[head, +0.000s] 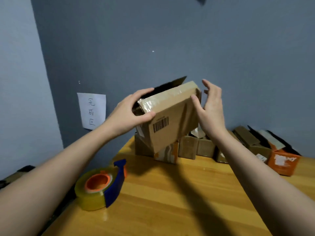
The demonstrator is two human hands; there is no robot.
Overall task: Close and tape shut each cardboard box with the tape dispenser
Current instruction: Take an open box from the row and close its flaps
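Observation:
A brown cardboard box (172, 116) with a barcode label and old clear tape is held tilted in the air above the wooden table (170, 193). One dark flap stands open at its top rear. My left hand (131, 113) grips the box's left upper edge, thumb on the front face, fingers over the top. My right hand (210, 106) is at the box's right side, thumb touching the edge, fingers spread and straight. The tape dispenser (102, 183), blue and orange with a clear-yellow roll, lies on the table's left near edge, untouched.
Several small cardboard boxes (189, 147) line the table's back edge under the held box. An orange box (281, 162) with open flaps sits at the right. A paper note (92, 110) is stuck on the grey wall. The table's left edge runs diagonally.

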